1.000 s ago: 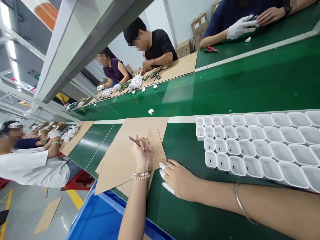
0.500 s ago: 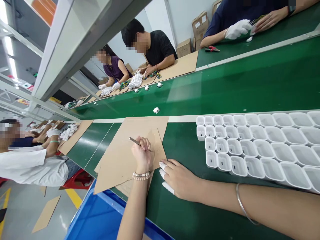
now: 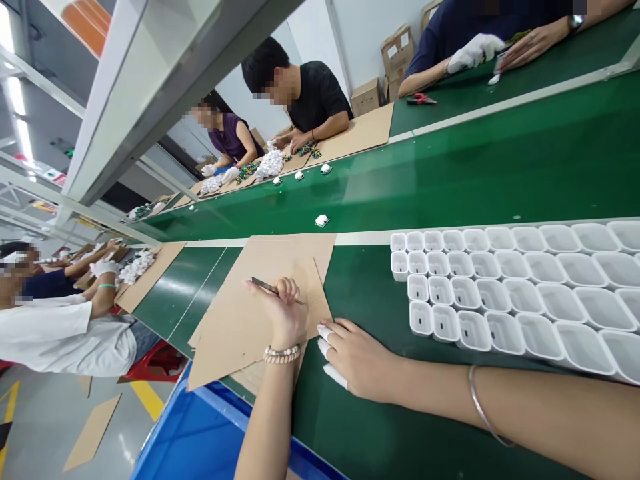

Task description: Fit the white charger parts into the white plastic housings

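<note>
My left hand [image 3: 283,310], with beaded bracelets at the wrist, is closed around dark, slim tweezers [image 3: 265,286] above a brown cardboard sheet [image 3: 235,313]. One end of the tweezers points up-left; the thin tip points right, toward a smaller cardboard piece [image 3: 316,293]. My right hand [image 3: 363,360] lies palm down on the green table [image 3: 360,433], fingers stretched toward the cardboard's right corner. White covers sit on several of its fingertips. Whether anything small is under those fingertips cannot be made out.
Rows of white plastic boxes [image 3: 500,293] stand at right, some with a small dark mark inside. Beyond runs a green belt [image 3: 475,167] with white parts [image 3: 322,220]. A blue bin [image 3: 195,427] is below left. Co-workers sit opposite and at left; red-handled pliers [image 3: 421,99] lie across the belt.
My left hand has turned, with a digit now extended to the left along the tweezers, whose upper end has shifted left. White parts on the belt have moved slightly right. My right hand is nearly still.
</note>
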`<action>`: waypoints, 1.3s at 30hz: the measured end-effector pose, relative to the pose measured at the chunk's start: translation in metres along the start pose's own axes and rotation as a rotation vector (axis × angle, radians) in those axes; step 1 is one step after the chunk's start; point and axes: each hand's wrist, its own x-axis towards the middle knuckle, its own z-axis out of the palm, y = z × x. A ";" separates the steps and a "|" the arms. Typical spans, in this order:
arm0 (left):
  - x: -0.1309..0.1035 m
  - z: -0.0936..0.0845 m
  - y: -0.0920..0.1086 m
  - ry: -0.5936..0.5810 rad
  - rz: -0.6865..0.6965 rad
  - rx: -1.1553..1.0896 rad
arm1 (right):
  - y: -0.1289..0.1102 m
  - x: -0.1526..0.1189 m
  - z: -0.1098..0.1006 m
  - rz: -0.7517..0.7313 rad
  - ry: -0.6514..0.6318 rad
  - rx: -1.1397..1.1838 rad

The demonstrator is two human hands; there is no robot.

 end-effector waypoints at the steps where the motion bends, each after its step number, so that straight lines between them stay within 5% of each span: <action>1: 0.000 0.000 0.000 -0.009 -0.003 0.004 | 0.000 0.000 0.000 0.000 0.000 -0.007; 32: 0.008 -0.014 0.010 -0.434 -0.244 0.027 | 0.000 -0.001 0.001 0.003 -0.007 -0.006; 39: 0.009 -0.014 0.008 -0.353 -0.288 -0.026 | 0.000 -0.001 0.000 0.002 -0.003 0.012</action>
